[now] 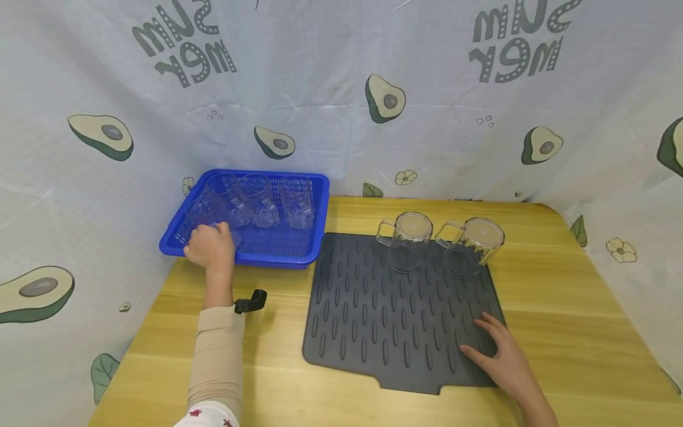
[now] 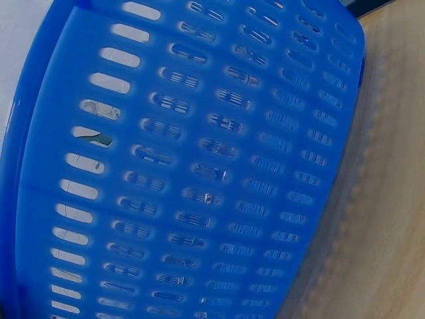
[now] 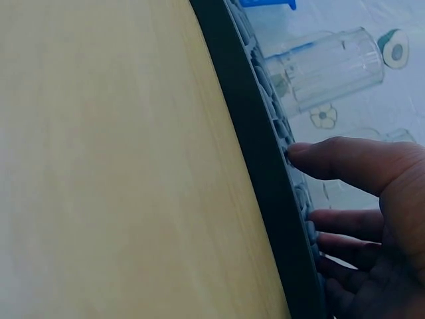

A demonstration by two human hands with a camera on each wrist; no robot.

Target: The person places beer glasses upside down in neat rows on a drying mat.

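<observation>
My left hand [image 1: 210,246] reaches over the front left of a blue basket [image 1: 277,259], fingers curled on a clear glass mug [image 1: 236,238] largely hidden behind the hand. Behind it in the basket, several clear glass mugs [image 1: 296,204] lie in a row. The left wrist view is filled by the basket's slotted wall [image 2: 179,159], with the hand out of sight. My right hand [image 1: 504,359] has its fingers spread at the right edge of a dark grey drying mat [image 1: 373,320], holding nothing. In the right wrist view, its thumb [image 3: 332,157] and fingers lie along the mat.
Two glass mugs [image 1: 409,242] stand upside down along the mat's back edge, handles pointing left. The wooden table [image 1: 560,308] ends at a white curtain [image 1: 331,136] printed with avocados. A black camera mount [image 1: 252,302] sticks out from the left wrist.
</observation>
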